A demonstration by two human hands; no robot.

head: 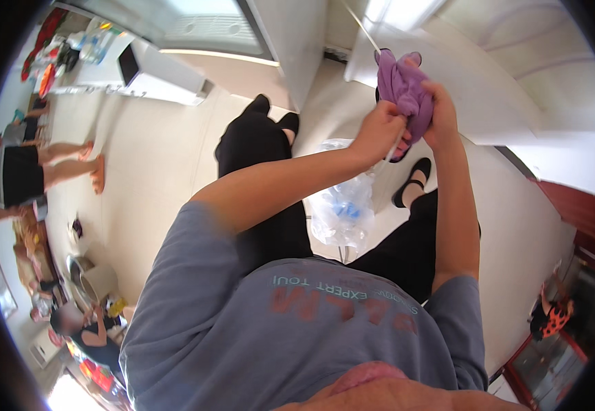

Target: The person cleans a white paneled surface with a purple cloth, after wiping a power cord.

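Observation:
A bunched purple cloth item (400, 85) with dark edging is held up before me, near the top of the head view. My left hand (379, 131) pinches its lower part, together with a thin white cord or strip (394, 148). On the cloth's other side, my right hand (438, 110) grips it, the fingers partly hidden in the folds. Another thin white cord (364, 28) runs from the top of the cloth up and to the left. Below my hands, a clear plastic bag (343, 205) with something blue inside lies between my legs.
A white cabinet or appliance panel (462, 87) stands close behind the cloth. Upper left is a white table (97, 74) with bottles and other items. Several people are around the room, one standing at the left (20, 169). A round bin (99, 282) stands lower left; red-framed cabinets (575, 205) are at the right.

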